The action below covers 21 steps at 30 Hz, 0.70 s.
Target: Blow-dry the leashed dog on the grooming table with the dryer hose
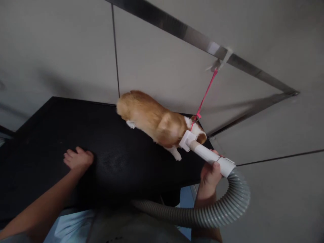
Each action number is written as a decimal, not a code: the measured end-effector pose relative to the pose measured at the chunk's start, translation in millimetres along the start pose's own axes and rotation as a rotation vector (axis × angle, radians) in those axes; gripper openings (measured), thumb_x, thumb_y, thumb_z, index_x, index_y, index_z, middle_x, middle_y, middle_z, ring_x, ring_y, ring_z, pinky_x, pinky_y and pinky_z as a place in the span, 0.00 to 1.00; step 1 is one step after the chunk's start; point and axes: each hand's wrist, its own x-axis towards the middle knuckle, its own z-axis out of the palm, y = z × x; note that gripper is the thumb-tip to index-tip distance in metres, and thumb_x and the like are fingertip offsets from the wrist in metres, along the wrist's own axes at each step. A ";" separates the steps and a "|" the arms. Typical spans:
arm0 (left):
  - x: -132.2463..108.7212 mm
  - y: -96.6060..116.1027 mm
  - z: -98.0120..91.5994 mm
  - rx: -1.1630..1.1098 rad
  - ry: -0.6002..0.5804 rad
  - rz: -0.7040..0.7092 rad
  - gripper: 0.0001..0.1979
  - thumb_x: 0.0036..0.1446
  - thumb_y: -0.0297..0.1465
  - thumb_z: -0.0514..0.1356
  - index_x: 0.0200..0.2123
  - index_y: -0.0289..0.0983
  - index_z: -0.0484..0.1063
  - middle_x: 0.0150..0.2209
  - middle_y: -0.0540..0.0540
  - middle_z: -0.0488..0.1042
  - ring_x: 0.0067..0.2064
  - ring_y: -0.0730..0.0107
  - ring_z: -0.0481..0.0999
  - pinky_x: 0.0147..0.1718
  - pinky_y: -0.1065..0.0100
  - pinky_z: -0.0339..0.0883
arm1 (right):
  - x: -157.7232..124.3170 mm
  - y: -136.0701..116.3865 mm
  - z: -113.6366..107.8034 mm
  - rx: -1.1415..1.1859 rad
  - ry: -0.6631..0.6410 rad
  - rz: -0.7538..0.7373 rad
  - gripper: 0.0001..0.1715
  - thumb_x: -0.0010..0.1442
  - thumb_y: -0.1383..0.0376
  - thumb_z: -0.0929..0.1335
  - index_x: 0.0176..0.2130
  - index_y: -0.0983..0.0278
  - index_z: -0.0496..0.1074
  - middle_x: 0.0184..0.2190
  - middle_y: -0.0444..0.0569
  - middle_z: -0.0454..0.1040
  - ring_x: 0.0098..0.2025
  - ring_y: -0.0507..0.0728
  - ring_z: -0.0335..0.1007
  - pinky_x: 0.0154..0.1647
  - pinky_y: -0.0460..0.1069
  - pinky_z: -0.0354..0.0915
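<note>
A tan-and-white dog [154, 116] stands on a black table [106, 162], its head at the right. My right hand [212, 172] is wrapped round the white hose nozzle [206, 153]. The flat, wide head of this nozzle lies against the dog's neck and shoulder area, partly covering it. From the handle a grey corrugated hose [238, 199] bends down and runs left in front of my body. Well to the left of the dog, my left hand [79, 158] rests on the tabletop with its fingers spread, holding nothing.
A pink leash [208, 89] runs from the dog's neck up to a metal bar [174, 25] that crosses over the table. White ties hold it at the bar. Behind the table stands a pale panelled wall [73, 40].
</note>
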 end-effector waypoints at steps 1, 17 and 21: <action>-0.4 23.5 -3.2 -0.029 -0.044 0.045 0.28 0.61 0.35 0.53 0.58 0.21 0.69 0.60 0.15 0.68 0.60 0.29 0.72 0.51 0.38 0.70 | -0.2 0.6 -2.3 0.001 0.026 -0.017 0.23 0.46 0.60 0.73 0.44 0.53 0.69 0.41 0.35 0.78 0.51 0.58 0.79 0.72 0.69 0.60; -112.8 437.8 -69.8 -0.263 -0.367 1.416 0.23 0.69 0.31 0.50 0.60 0.28 0.74 0.62 0.28 0.73 0.68 0.48 0.68 0.69 0.53 0.57 | -5.5 -17.0 -28.7 0.019 0.258 0.017 0.26 0.41 0.57 0.76 0.42 0.50 0.73 0.42 0.39 0.79 0.52 0.60 0.77 0.73 0.66 0.58; -38.4 465.5 -61.3 -0.008 -0.419 1.158 0.30 0.72 0.38 0.43 0.58 0.26 0.76 0.60 0.27 0.76 0.63 0.48 0.74 0.63 0.55 0.64 | -11.1 -5.9 -10.5 0.023 0.164 0.071 0.31 0.40 0.52 0.80 0.44 0.49 0.73 0.44 0.40 0.80 0.51 0.61 0.77 0.70 0.69 0.61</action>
